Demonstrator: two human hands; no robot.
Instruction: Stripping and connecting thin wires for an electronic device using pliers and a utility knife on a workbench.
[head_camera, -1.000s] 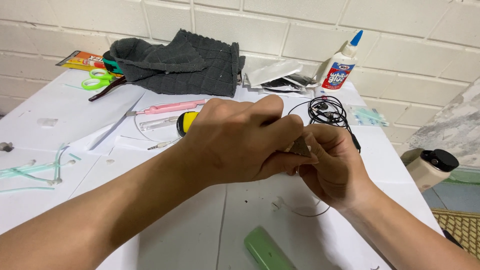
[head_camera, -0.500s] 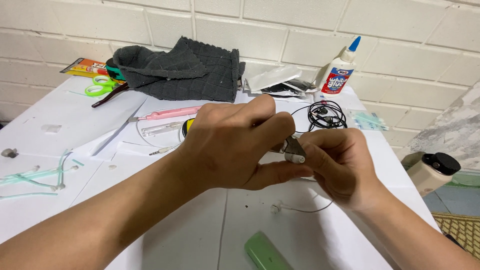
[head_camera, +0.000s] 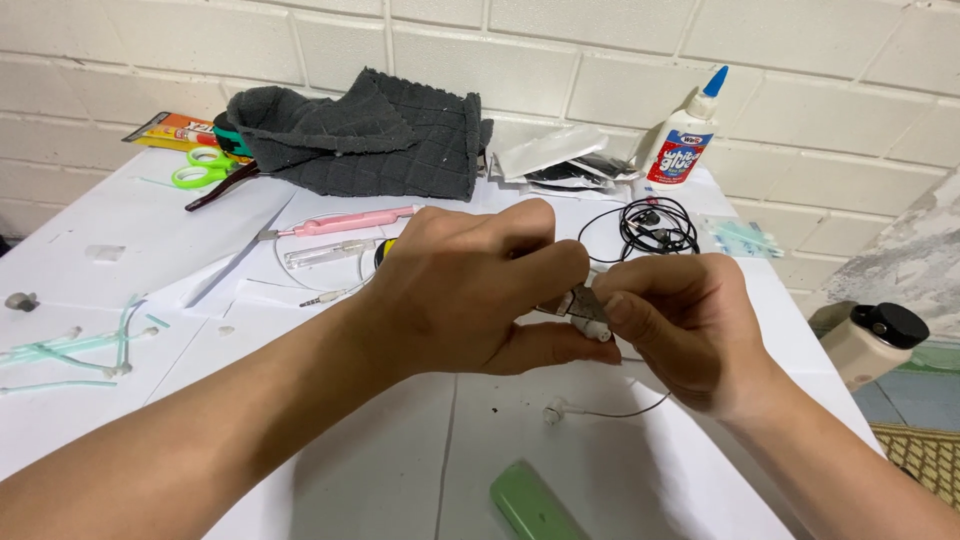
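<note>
two hands meet in the middle of the frame, above the white table. the left hand is curled closed, its thumb and fingertips pinching a small grey metal piece; whether that piece is a blade or a clip cannot be told. the right hand is also closed, its thumb and forefinger gripping a white earbud, which touches the metal piece where the two hands come together. a thin wire runs down from the hands to a second white earbud lying on the table just below them.

behind the hands, toward the upper right, a coil of black earphones lies near a white glue bottle with a blue tip standing against the brick wall. a dark grey cloth is heaped at the upper middle, with green-handled scissors to its left. a pink tool lies on white paper between the cloth and the left hand. pale green strips are scattered at the left edge, and a green flat object sits at the bottom edge. at the right edge, off the table, stands a beige container with a black lid.
</note>
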